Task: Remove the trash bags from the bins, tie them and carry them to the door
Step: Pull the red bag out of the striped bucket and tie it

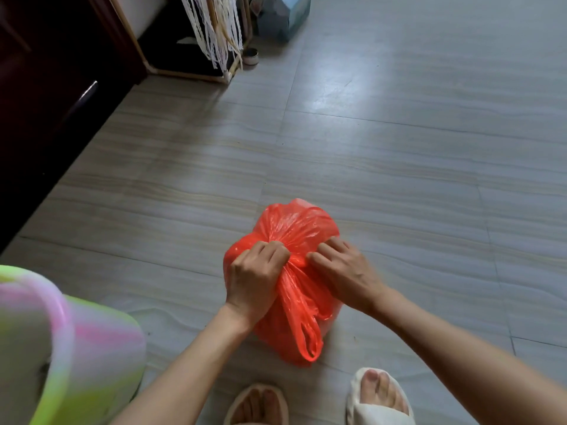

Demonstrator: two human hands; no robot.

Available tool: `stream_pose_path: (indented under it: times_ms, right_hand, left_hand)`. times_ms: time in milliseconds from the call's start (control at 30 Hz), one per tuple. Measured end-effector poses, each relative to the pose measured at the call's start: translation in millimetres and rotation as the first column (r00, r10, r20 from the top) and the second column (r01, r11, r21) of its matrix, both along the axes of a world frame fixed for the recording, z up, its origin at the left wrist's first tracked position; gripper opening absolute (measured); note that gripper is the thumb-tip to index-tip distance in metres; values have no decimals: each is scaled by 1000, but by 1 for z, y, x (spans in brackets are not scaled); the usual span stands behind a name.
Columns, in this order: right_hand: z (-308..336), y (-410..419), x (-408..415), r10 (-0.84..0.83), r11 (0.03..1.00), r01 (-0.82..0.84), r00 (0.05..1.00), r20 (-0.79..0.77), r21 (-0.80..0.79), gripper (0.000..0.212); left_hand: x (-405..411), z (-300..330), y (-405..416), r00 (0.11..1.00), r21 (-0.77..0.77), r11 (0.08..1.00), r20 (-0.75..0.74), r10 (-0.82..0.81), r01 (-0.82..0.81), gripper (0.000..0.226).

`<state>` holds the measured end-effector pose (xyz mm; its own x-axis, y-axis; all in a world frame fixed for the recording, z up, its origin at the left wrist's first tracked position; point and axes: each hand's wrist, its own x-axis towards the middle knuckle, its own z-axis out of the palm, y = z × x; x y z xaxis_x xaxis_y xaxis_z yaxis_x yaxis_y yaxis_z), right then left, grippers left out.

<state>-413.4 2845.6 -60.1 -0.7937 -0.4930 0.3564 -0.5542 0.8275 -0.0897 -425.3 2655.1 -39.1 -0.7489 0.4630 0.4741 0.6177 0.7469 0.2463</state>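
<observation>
- Gripping red bag [294, 228] neck: left hand [256, 271] and right hand [343, 268], fingers curled into gathered plastic
- Bag sits on floor [399, 148]
- Bin [76, 342] off to the left, apart from bag

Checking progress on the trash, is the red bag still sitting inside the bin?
No, the red bag sits on the floor beside the bin, gripped by both hands.

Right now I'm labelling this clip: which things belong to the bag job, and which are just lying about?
Job:
red trash bag, gripped at its gathered neck by left hand and right hand
green-and-pink bin

Lying about:
white fringe
small round tin
blue box
</observation>
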Motion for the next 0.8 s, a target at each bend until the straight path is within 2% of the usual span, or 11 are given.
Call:
stream_pose_path:
  times_ms: [167,267,333,533,633,733,800]
  right_hand:
    - [-2,-6,13,-6,999,7,999,39,-36,15]
    - [2,-6,14,-8,999,13,996,91,-53,15]
    - [6,-7,16,-8,998,16,989,146,-54,7]
    - [13,-6,31,37,976,49,923,383,-213,12]
    - [20,-7,30,44,955,100,882,469,-279,16]
    - [25,-8,25,28,904,221,824,566,-367,27]
    - [25,-6,24,34,879,257,806,591,-401,32]
  left_hand:
    - [-4,-2,4,988,81,987,-58,146,-141,19]
    - [-9,-6,10,959,74,956,17,282,-283,30]
    - [-11,-8,14,944,69,944,86,318,-324,36]
    - [-9,-5,2,984,82,995,171,41,-56,28]
    - [-5,1,3,980,96,994,194,41,-60,24]
    - [-2,2,7,970,95,989,225,93,-116,24]
    - [-2,4,9,930,259,944,353,105,-205,28]
